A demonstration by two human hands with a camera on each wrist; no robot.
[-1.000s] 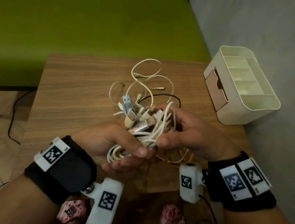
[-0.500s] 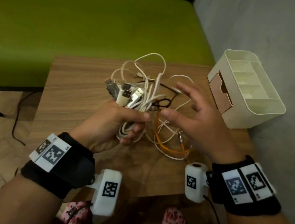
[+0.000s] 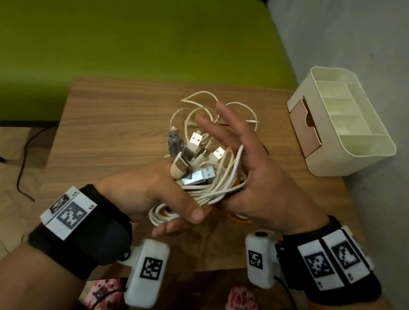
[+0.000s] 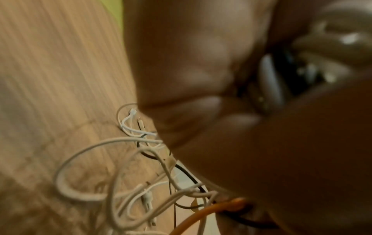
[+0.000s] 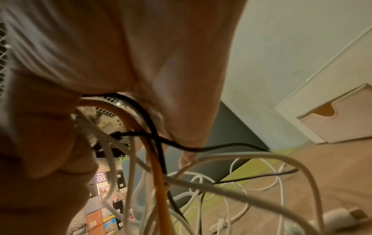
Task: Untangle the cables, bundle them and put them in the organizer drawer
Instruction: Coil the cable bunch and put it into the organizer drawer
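cables (image 3: 202, 178): tangled, plug ends gathered; unbundled.
left hand (image 3: 161, 196): clenched round cables.
right hand (image 3: 247, 170): fingers spread, against the cables.
drawer (image 3: 308, 129): closed; stowing remains.

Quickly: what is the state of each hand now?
Left hand: holding the cables, thumb curled over them.
Right hand: open, fingers spread, palm against the cables.

A wooden table (image 3: 111, 125) lies under the hands. Beyond them sits a green bench (image 3: 116, 29); a grey wall (image 3: 379, 43) stands right.
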